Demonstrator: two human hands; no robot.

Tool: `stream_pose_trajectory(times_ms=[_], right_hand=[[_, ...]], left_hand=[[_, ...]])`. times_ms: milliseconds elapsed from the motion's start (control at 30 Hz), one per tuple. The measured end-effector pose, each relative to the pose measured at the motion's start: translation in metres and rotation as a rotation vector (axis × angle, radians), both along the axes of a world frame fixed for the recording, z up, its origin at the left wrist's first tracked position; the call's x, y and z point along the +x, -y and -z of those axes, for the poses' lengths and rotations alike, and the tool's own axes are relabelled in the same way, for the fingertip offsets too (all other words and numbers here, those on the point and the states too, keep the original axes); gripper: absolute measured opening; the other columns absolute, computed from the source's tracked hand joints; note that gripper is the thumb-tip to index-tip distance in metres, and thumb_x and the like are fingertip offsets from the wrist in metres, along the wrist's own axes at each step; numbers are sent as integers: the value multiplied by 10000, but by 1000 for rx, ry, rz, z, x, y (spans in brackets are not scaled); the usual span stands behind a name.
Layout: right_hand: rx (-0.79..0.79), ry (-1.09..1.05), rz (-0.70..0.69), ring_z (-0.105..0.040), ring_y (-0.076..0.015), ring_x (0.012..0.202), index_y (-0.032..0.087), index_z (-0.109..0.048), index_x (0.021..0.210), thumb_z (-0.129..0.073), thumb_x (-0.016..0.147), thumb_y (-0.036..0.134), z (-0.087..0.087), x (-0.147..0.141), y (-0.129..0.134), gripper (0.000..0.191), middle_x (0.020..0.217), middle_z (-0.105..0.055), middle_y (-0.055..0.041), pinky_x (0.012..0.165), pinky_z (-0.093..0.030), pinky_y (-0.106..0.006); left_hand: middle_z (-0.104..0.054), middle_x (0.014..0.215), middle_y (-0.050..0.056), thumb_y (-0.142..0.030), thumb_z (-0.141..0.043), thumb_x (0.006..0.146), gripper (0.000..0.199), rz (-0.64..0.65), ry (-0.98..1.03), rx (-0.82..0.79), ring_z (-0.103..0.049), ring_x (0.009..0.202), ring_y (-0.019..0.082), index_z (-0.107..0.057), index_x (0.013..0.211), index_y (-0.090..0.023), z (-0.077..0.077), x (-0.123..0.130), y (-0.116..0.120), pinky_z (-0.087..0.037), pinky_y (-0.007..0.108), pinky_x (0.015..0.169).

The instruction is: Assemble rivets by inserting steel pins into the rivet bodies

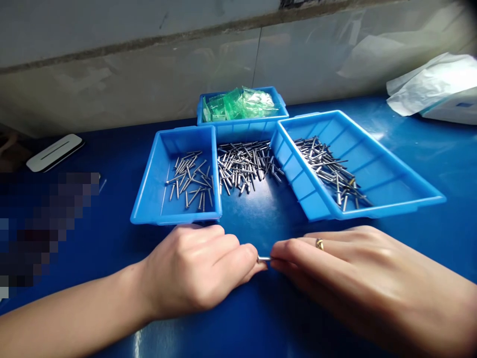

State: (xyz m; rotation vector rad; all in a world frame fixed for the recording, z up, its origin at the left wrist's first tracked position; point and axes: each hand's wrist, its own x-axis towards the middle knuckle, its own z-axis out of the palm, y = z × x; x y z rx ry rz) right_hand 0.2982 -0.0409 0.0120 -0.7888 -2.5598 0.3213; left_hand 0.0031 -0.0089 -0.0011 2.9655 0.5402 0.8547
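My left hand [201, 266] is closed in a pinch at one end of a small, shiny metal rivet [264, 258]. Thumb and fingertips of my right hand [335, 268], which wears a ring, press together on its other end. Only a short smooth stretch and a wider flange show between the two hands; the rest is hidden by fingers. Beyond them, a loose pile of similar rivets [244, 166] lies on the blue table. Threaded screws [192, 179] are in the left blue tray [149, 174], and more rivets [328, 169] fill part of the right blue tray [387, 174].
A third blue bin [242, 130] at the back holds green plastic packets [238, 103]. White plastic bags [436, 87] lie at the far right. A white flat device [55, 151] rests at the left, near a pixelated area. A wall [149, 79] runs behind the table.
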Motion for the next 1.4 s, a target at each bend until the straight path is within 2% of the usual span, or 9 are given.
stream_pose_trajectory(times_ms=[167, 367, 567, 667, 767, 867, 1033, 1233, 1400], right_hand=[[38, 12, 67, -732, -152, 552, 254, -643, 1024, -481, 1261, 29, 2, 4, -5, 365, 800, -770, 14, 510, -454, -293], [30, 69, 71, -627, -106, 465, 258, -640, 967, -481, 1196, -12, 3, 2, -3, 388, 721, -641, 79, 504, -411, -295], [17, 18, 78, -695, -146, 514, 265, -644, 1006, -512, 1187, -2, 1, 1, 0, 349, 779, -762, 22, 496, -445, -301], [33, -60, 99, -753, -148, 570, 282, -604, 998, -498, 1270, 48, -1, 3, 5, 375, 917, -893, -55, 495, -445, -297], [11, -79, 98, -789, -158, 610, 304, -567, 1010, -486, 1341, 144, -1, 6, 9, 377, 922, -905, -44, 513, -450, -302], [18, -68, 71, -781, -168, 590, 293, -602, 1017, -475, 1293, 68, -2, 6, 6, 378, 880, -890, -42, 495, -442, -308], [29, 22, 23, -752, -170, 555, 250, -689, 1031, -441, 1199, -54, -3, 5, -2, 427, 854, -869, -35, 521, -482, -315], [-41, 22, -23, -734, -133, 559, 216, -713, 1088, -385, 1235, -59, 0, 2, -1, 452, 817, -778, 31, 555, -501, -289], [-28, -13, -20, -743, -121, 567, 212, -710, 1092, -351, 1277, -56, 0, -4, -1, 485, 820, -769, 42, 561, -513, -275]], left_hand=[[-805, 787, -12, -82, -623, 1303, 439, -42, 11, 12, -741, 603, 162, -768, 905, -199, -1, 3, 1, -593, 343, 616], [-745, 746, -50, -52, -644, 1271, 374, 6, 3, -35, -693, 573, 123, -771, 954, -205, -6, 1, 0, -546, 271, 581], [-777, 778, -49, -108, -705, 1309, 402, 3, -45, -25, -701, 589, 123, -742, 922, -211, -4, -2, -1, -574, 281, 600], [-766, 761, -43, -86, -676, 1309, 421, -5, -67, -2, -697, 585, 140, -750, 912, -203, -1, -1, -2, -567, 314, 581], [-809, 787, -21, -76, -612, 1318, 440, -2, -68, -8, -724, 593, 151, -765, 923, -194, 1, 1, -2, -581, 325, 576], [-833, 799, -6, -64, -570, 1319, 470, 4, -45, 1, -732, 590, 158, -771, 914, -191, 2, 0, -1, -592, 342, 580], [-775, 759, -31, -69, -663, 1291, 434, 9, -14, -21, -675, 572, 135, -755, 888, -202, -4, 0, -1, -553, 313, 570], [-928, 930, 6, -182, -617, 1390, 282, 24, 48, 3, -858, 737, 142, -850, 1233, -152, -9, 2, -3, -671, 274, 689], [-950, 990, 22, -172, -585, 1379, 279, 58, 151, -75, -842, 726, 147, -854, 1306, -163, 7, 0, 1, -657, 282, 670]])
